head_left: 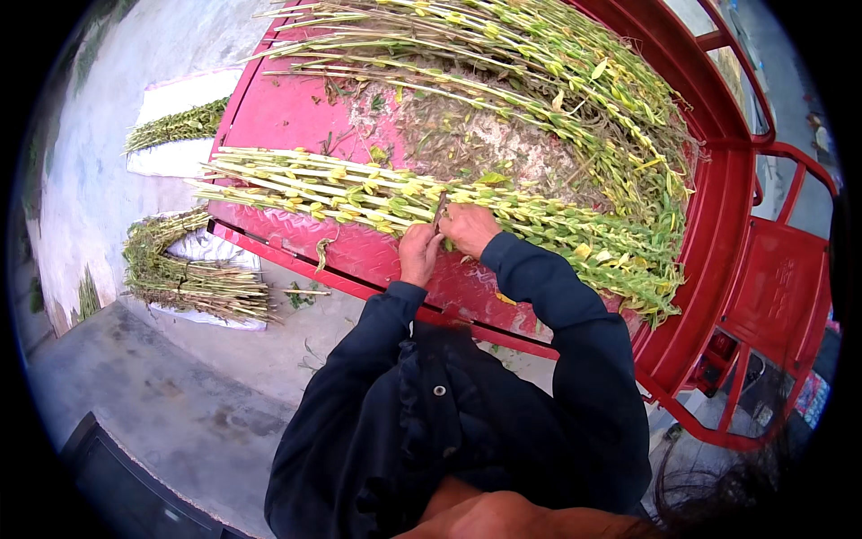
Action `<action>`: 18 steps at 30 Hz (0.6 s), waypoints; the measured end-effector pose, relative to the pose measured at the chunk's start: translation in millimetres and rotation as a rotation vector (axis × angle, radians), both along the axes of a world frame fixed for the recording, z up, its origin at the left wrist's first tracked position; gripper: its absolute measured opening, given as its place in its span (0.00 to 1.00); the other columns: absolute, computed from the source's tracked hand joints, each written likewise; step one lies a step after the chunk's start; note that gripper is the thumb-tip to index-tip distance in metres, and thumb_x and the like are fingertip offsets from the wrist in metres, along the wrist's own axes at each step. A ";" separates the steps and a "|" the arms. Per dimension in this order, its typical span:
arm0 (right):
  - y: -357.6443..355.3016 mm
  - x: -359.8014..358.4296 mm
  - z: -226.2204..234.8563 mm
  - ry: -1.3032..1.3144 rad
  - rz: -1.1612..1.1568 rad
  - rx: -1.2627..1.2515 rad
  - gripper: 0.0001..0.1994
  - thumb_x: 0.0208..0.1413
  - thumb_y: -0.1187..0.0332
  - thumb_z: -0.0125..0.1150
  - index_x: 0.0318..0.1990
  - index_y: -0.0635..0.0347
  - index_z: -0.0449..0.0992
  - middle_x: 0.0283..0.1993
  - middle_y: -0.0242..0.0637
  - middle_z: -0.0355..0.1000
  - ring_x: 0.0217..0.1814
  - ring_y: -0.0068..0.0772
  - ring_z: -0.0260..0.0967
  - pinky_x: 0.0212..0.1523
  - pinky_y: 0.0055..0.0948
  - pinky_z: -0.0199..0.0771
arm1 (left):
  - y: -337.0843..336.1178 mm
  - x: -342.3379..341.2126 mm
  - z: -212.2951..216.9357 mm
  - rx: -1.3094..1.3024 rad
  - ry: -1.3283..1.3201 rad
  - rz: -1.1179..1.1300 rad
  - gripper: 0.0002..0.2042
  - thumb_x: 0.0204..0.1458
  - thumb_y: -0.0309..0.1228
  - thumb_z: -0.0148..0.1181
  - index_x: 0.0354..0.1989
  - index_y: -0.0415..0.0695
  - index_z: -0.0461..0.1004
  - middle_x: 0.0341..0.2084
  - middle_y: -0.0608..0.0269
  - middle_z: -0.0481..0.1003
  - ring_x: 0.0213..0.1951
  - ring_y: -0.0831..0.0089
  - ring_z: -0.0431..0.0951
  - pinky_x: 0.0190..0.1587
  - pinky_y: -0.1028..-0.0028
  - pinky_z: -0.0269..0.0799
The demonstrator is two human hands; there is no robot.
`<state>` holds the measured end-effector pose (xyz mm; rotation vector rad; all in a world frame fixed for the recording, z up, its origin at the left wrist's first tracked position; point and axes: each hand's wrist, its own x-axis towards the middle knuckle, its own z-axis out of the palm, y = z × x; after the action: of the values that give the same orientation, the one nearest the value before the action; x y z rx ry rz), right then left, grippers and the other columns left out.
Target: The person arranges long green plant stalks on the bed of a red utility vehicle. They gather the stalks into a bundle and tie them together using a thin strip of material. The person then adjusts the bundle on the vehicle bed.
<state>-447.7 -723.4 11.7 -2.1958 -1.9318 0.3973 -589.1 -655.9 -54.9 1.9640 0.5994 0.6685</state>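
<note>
Hands at a stalk bundle, head view

Materials: the bundle, long straight pale stalks with knobbly yellow-green pods, lies directly under the fingers and runs out to both sides, cut ends left, leafy tips right. A dark narrow strip crosses it between the hands; cord or blade, cannot be told. Bed beneath: red metal, smooth, scuffed. Beyond the fingers, loose crumbly chaff, then a broad stalk pile. Far right of the fingers, red tubular railing.

Count: bundle under the fingers, one; pile, one; white sheets on the ground well left of the fingers, two, both bearing cut plants.

Pose: left hand on the near edge, thumb upward; right hand just beside it, knuckles up, laid over the stalks. Fingers of both curled inward; how tightly, and exactly what each grasps, cannot be told. Elbows bent, dark sleeves spread.
</note>
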 end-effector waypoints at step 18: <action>43.1 23.3 4.1 -0.041 0.386 -0.031 0.04 0.42 0.67 0.55 0.25 0.55 0.69 0.28 0.32 0.63 0.30 0.34 0.70 0.25 0.33 0.71 | -14.3 14.3 18.0 -0.339 -0.141 0.172 0.05 0.44 0.15 0.55 0.29 0.37 0.69 0.30 0.58 0.71 0.28 0.73 0.72 0.31 0.76 0.68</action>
<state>-424.4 -680.2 15.8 -1.8537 -2.3893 0.4416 -574.8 -670.2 -36.9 1.5504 0.7476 0.7509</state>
